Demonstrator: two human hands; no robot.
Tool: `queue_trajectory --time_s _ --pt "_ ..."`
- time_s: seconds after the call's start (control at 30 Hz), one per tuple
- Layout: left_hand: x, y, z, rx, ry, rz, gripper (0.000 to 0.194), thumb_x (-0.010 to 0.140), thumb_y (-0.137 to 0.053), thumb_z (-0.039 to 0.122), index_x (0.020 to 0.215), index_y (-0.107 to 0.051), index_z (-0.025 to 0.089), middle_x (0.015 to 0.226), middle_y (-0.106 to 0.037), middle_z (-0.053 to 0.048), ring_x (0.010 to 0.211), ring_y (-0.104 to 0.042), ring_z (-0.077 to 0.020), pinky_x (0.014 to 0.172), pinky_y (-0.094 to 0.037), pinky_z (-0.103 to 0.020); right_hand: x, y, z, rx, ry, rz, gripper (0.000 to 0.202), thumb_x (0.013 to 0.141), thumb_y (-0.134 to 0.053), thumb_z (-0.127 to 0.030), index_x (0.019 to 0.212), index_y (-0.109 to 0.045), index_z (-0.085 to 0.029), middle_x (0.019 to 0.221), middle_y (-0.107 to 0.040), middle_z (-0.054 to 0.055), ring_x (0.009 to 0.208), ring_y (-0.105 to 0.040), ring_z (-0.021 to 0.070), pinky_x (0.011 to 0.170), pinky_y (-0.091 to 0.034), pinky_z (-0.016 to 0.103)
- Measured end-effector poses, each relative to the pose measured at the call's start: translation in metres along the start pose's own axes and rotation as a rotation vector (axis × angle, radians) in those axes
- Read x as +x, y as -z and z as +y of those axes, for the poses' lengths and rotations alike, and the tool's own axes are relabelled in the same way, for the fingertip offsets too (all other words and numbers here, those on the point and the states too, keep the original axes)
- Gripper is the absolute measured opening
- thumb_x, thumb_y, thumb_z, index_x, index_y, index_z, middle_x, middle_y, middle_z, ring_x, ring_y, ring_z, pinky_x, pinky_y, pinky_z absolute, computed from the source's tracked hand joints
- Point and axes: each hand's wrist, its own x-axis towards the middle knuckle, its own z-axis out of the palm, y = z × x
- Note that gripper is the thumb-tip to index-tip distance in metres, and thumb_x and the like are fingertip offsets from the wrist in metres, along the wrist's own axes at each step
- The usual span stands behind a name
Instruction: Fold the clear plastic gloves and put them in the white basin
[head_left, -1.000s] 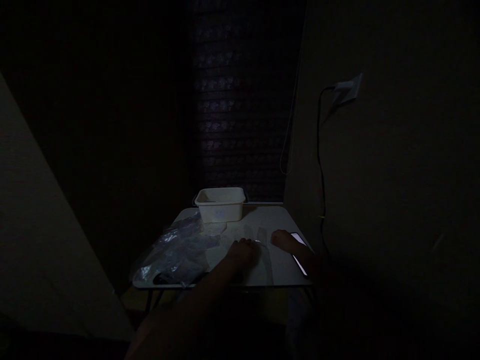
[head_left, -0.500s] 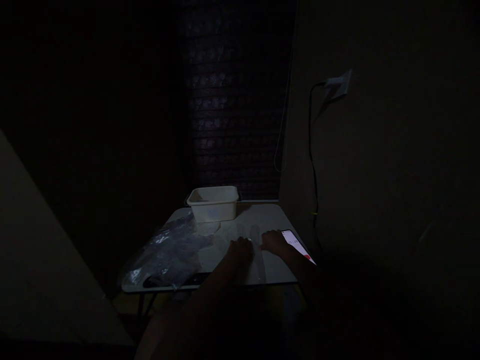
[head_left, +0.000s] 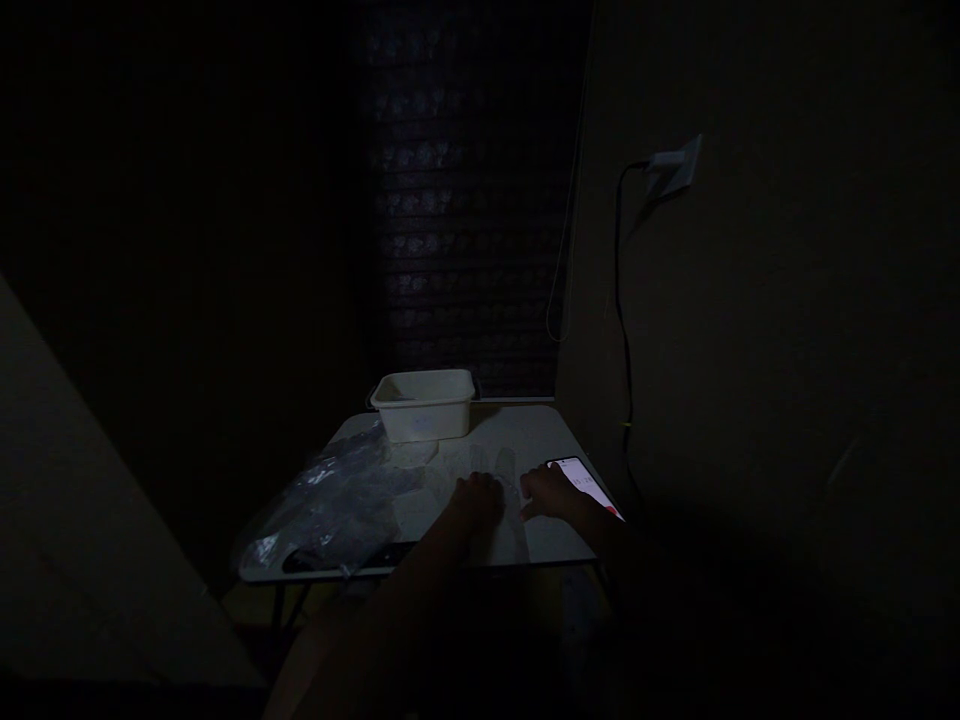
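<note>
A thin, see-through plastic sleeve (head_left: 516, 530) lies on the small white table, stretching toward its near edge. My left hand (head_left: 480, 500) rests on its left side with fingers curled down onto the plastic; the dim light hides the fingertips. Just right of the sleeve is my right hand (head_left: 549, 492), its thumb apart from the bent fingers and nothing visible between them. Beside and partly behind that hand lies a phone (head_left: 592, 486) with a lit screen.
Crumpled clear plastic bags (head_left: 345, 510) cover the table's left side, over a dark flat object (head_left: 300, 562). At the back stands a white rectangular tub (head_left: 424, 420). A black cord (head_left: 621, 290) hangs from a wall outlet (head_left: 679, 168) on the right.
My right hand's thumb and fingers have spread apart, and the hand sits slightly lower. My left hand stays almost in place. The view has shifted slightly.
</note>
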Motion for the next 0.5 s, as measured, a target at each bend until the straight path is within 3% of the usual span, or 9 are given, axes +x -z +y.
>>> queue_trajectory --time_s 0.37,0.5 --pt "0.000 -0.002 0.002 -0.030 0.011 0.005 0.030 0.072 -0.029 0.028 0.094 -0.042 0.013 0.097 -0.045 -0.013 0.087 -0.040 -0.0239 0.066 -0.032 -0.040 -0.027 -0.006 -0.001 0.012 0.132 0.007 0.038 0.051 -0.052 -0.052 0.067 -0.054 -0.018 0.075 -0.057 0.005 0.077 -0.047 0.0202 0.066 -0.027 0.031" --pt "0.002 0.000 0.003 -0.066 0.020 0.008 0.030 0.072 -0.030 0.030 0.094 -0.043 0.015 0.097 -0.044 -0.013 0.087 -0.040 -0.0246 0.066 -0.032 -0.040 -0.030 -0.004 0.000 0.019 0.146 0.004 0.028 0.054 -0.053 -0.044 0.066 -0.054 -0.018 0.075 -0.057 0.004 0.077 -0.048 0.0196 0.064 -0.028 0.030"
